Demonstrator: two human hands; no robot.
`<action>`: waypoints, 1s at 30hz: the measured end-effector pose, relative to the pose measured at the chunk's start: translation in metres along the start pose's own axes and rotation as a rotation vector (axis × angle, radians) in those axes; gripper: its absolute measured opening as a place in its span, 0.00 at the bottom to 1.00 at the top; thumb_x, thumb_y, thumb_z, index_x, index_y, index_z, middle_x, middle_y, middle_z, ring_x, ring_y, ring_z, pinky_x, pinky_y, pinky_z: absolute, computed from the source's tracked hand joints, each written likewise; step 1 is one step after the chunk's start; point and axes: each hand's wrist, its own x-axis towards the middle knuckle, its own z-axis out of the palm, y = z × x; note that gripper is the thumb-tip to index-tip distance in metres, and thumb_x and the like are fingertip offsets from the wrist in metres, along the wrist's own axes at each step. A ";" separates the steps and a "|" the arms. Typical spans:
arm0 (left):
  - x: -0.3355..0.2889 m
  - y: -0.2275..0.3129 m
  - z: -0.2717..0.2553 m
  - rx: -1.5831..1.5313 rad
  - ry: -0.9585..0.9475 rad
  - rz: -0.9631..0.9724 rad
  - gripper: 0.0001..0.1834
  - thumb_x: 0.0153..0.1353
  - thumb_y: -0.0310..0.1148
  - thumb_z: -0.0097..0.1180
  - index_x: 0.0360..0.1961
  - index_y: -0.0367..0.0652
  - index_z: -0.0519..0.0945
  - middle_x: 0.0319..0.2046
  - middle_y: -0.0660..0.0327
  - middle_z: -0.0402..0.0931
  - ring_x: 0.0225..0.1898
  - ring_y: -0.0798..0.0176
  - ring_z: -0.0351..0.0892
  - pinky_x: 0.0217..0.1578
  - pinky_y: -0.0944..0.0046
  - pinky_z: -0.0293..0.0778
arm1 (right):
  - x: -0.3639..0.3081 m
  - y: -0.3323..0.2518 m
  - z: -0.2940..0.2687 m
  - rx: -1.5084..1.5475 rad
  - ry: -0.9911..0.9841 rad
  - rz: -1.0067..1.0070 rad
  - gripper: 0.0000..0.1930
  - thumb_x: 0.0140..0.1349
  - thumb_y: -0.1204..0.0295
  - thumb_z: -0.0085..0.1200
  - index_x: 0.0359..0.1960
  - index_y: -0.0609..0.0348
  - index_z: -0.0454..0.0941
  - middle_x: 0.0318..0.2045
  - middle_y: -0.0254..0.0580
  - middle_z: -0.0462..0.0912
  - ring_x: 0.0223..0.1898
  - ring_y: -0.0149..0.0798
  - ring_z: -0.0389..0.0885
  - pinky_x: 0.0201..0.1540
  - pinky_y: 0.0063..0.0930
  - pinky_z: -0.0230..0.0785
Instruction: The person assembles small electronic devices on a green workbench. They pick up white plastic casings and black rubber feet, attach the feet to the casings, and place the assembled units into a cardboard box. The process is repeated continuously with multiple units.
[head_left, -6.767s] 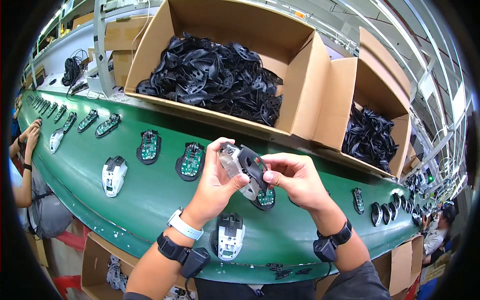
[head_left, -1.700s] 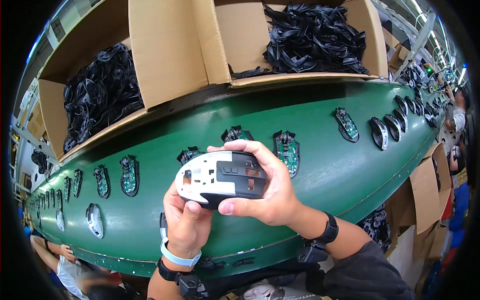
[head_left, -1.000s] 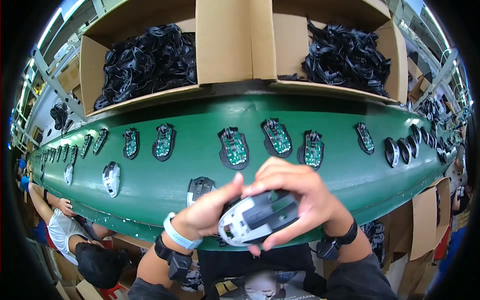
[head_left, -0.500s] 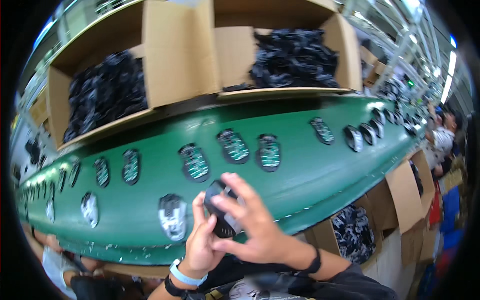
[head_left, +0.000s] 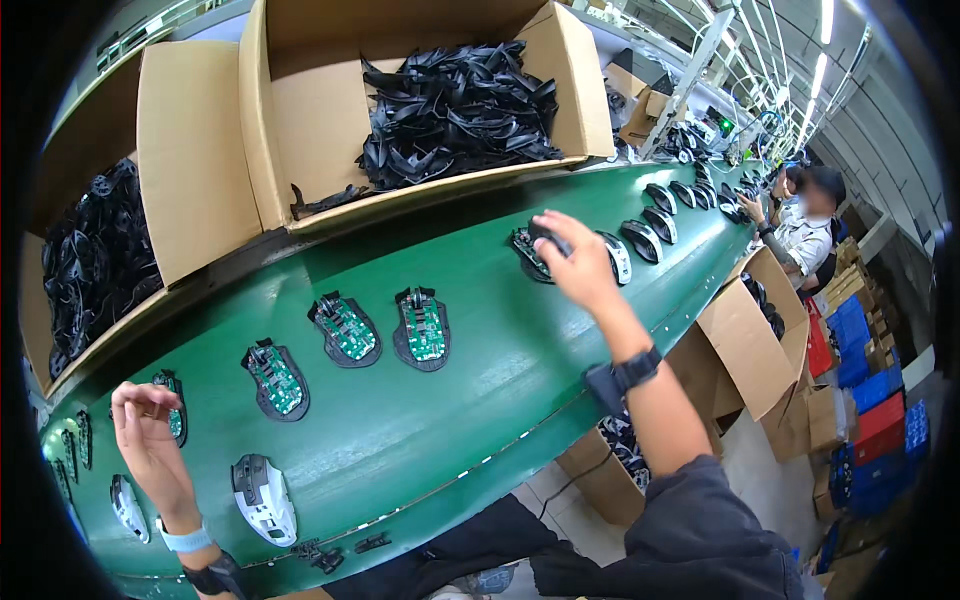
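My right hand [head_left: 580,265] reaches over the green conveyor belt [head_left: 480,405], its fingers curled round a dark, rounded computer mouse [head_left: 548,236] largely hidden beneath them. Just left of that hand lies a mouse base [head_left: 526,254] with an exposed circuit board; a black-and-white mouse [head_left: 616,260] shows on its other side. At the far left my left hand [head_left: 150,445] is raised, fingers loosely bent and holding nothing. Behind it, partly covered, sits another mouse base [head_left: 174,410]. A white-and-black mouse shell [head_left: 264,500] lies to the right of my left wrist.
Several open mouse bases [head_left: 345,330] lie along the belt. Cardboard boxes [head_left: 270,120] of black plastic parts line its far side. Small black parts [head_left: 318,555] rest at the near edge. Another carton [head_left: 605,470] stands below the belt; a co-worker [head_left: 805,230] is at right.
My hands have parted: the right carried the dark mouse right and away from me, and the left let go and moved left. The view has shifted too.
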 end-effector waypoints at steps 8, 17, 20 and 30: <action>-0.009 -0.050 -0.071 0.299 0.099 -0.002 0.06 0.77 0.29 0.48 0.43 0.39 0.75 0.33 0.64 0.70 0.35 0.71 0.69 0.38 0.67 0.67 | 0.014 0.049 0.053 -0.199 -0.288 -0.006 0.19 0.65 0.66 0.61 0.57 0.55 0.85 0.59 0.56 0.83 0.60 0.57 0.81 0.66 0.44 0.72; -0.017 -0.004 -0.007 1.124 -0.307 -0.312 0.24 0.56 0.43 0.71 0.20 0.37 0.73 0.11 0.57 0.67 0.17 0.60 0.71 0.20 0.58 0.63 | 0.015 0.041 0.050 -0.437 -0.161 -0.155 0.27 0.67 0.57 0.62 0.65 0.56 0.78 0.67 0.53 0.77 0.71 0.64 0.66 0.73 0.55 0.58; -0.043 0.016 -0.017 1.532 -0.607 -0.270 0.45 0.46 0.73 0.69 0.28 0.32 0.76 0.19 0.43 0.77 0.23 0.37 0.80 0.30 0.44 0.75 | 0.073 -0.042 0.055 -0.120 0.064 -0.280 0.14 0.65 0.66 0.63 0.48 0.58 0.84 0.44 0.48 0.86 0.51 0.53 0.82 0.56 0.44 0.74; -0.047 0.039 0.000 1.455 -0.751 -0.331 0.42 0.43 0.65 0.69 0.31 0.26 0.78 0.20 0.44 0.80 0.25 0.38 0.83 0.33 0.47 0.78 | 0.218 -0.122 0.203 -0.356 -0.393 -0.222 0.26 0.54 0.57 0.71 0.55 0.52 0.87 0.45 0.55 0.89 0.48 0.56 0.88 0.57 0.45 0.78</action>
